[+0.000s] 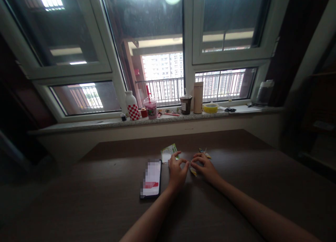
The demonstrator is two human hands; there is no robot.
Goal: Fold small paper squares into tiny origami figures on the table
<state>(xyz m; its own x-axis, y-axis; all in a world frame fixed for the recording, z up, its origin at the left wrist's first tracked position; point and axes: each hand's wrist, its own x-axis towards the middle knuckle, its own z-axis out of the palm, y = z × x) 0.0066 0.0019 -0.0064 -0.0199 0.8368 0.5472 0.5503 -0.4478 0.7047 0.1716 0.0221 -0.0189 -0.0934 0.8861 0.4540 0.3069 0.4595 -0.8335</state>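
Note:
My left hand [178, 171] hovers low over the dark table, thumb and index finger pinched together, the other fingers curved outward. Just across from it, my right hand [206, 167] has its thumb and fingertips pinched at the top of a small yellow-and-white piece [193, 171], too small to tell its kind. The fingertips of both hands almost meet; whatever lies in the left pinch is hidden. Beyond the right hand lies another small colourful piece [208, 155]. A green-and-white printed card or packet [168, 153] is partly behind the left fingers.
A phone [152, 179] with a lit screen lies left of my left hand on the brown table [105, 207]. Along the windowsill stand a checkered bottle [133, 107], a pink cup [151, 110], a dark cup [186, 105], a tan flask [198, 98] and a yellow tape roll [210, 109].

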